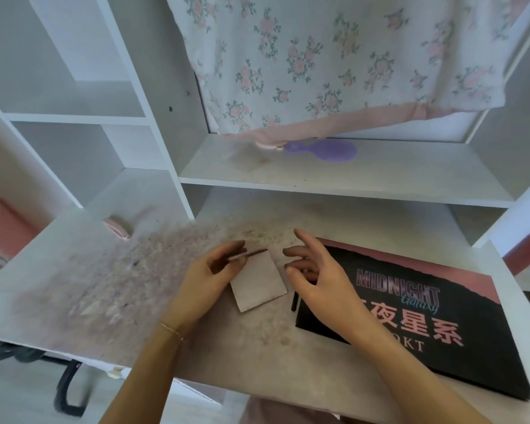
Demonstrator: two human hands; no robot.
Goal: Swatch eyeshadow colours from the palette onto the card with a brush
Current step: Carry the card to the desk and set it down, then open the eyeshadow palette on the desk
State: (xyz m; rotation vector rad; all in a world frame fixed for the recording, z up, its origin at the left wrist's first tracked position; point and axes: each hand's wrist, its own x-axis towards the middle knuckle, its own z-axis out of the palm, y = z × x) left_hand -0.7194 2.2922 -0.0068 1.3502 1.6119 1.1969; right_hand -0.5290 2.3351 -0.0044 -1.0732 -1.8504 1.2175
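**Brush over card, palette shut**

Both forearms reach in over the stained desk [135,270]. Left hand [208,280] pinches a thin brush [251,253], tip over the card's [259,283] far edge. Right hand [312,276] hovers with fingers spread, gripping nothing, above the closed black palette [426,325] just right of the card. Purple hairbrush [325,149] on shelf behind.

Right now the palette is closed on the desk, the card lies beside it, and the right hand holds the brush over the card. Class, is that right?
One detail is wrong: the head view shows the left hand pinching the brush over the card. The right hand is open, hovering above the closed palette on the desk.
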